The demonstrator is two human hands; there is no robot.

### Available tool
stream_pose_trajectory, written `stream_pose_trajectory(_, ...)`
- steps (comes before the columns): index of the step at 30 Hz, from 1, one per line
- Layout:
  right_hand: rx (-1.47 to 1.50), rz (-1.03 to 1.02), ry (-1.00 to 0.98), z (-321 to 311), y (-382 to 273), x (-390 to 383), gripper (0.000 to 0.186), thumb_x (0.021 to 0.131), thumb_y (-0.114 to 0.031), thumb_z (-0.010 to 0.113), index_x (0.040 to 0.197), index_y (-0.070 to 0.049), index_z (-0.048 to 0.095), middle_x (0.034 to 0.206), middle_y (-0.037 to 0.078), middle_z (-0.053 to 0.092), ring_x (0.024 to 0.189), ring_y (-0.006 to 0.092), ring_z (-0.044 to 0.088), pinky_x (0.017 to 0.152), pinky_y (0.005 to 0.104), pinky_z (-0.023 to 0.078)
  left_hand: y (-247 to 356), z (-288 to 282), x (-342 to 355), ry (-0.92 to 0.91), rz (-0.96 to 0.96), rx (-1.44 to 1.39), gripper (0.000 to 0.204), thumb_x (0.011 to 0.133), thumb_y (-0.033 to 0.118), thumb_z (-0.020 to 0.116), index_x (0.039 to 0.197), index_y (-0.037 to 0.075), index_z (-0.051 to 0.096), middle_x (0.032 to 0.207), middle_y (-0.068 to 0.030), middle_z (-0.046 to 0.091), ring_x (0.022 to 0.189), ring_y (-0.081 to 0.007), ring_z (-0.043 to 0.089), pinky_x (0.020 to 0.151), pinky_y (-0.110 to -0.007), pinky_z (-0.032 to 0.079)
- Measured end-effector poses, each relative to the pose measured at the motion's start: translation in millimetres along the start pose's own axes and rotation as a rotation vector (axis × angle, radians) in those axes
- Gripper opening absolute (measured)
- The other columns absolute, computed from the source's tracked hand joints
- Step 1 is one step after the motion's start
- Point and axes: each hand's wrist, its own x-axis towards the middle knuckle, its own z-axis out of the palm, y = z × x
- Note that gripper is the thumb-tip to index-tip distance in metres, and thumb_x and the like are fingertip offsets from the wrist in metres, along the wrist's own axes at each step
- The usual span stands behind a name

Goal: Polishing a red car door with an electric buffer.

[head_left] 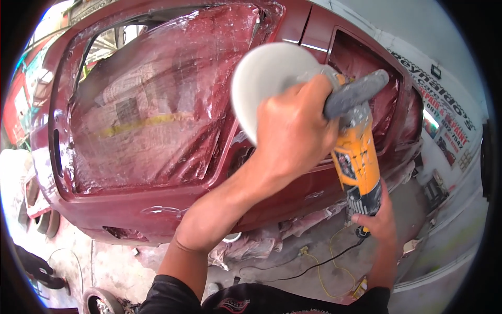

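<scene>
In the head view, both my hands hold a yellow and black power polisher (361,157) up against the side of a dark red car (172,209). My left hand (295,123) is closed at the tool's head, beside its thick dark handle (358,94); the exact grip of the fingers is partly hidden. My right hand (384,214) wraps the rear end of the body near the cord. The round whitish pad (261,76) covers the body pillar between the windows. Whether it touches the paint I cannot tell.
Plastic and newspaper masking (141,115) covers the large window opening. A black power cord (319,263) and a thin yellow cord (320,272) trail over the concrete floor. A tyre (99,301) lies at lower left, near a person's leg (42,269). A lettered wall stands right.
</scene>
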Motion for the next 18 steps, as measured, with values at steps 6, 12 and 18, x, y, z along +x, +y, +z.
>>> stream_pose_trajectory(6, -0.015, 0.048, 0.037, -29, -29, 57, 0.096, 0.065, -0.001, 0.079, 0.150, 0.000, 0.035, 0.118, 0.008, 0.062, 0.103, 0.0163, 0.061, 0.093, 0.0319, 0.050, -20, 52, 88, 0.038, 0.057, 0.032, 0.014, 0.075, 0.010, 0.074, 0.084, 0.002, 0.067, 0.064, -0.0187, 0.065, 0.062, -0.0387, 0.067, 0.058, -0.044, 0.054)
stream_pose_trajectory(12, 0.127, 0.003, 0.021, -42, -70, 113, 0.084, 0.071, 0.006, 0.071, 0.147, -0.006, 0.038, 0.090, 0.006, 0.063, 0.065, 0.0122, 0.060, 0.055, 0.0269, 0.051, -25, 72, 158, 0.192, 0.114, 0.091, 0.015, 0.070, 0.012, 0.071, 0.074, 0.001, 0.062, 0.065, -0.0213, 0.066, 0.062, -0.0414, 0.067, 0.059, -0.050, 0.054)
stream_pose_trajectory(18, 0.100, 0.009, 0.045, -34, -53, 99, 0.078, 0.073, 0.004, 0.072, 0.144, -0.005, 0.040, 0.088, 0.004, 0.062, 0.065, 0.0102, 0.057, 0.055, 0.0253, 0.048, -19, 57, 140, 0.073, 0.085, 0.119, 0.013, 0.079, 0.007, 0.068, 0.086, -0.004, 0.067, 0.076, -0.0280, 0.068, 0.070, -0.0429, 0.070, 0.067, -0.050, 0.055)
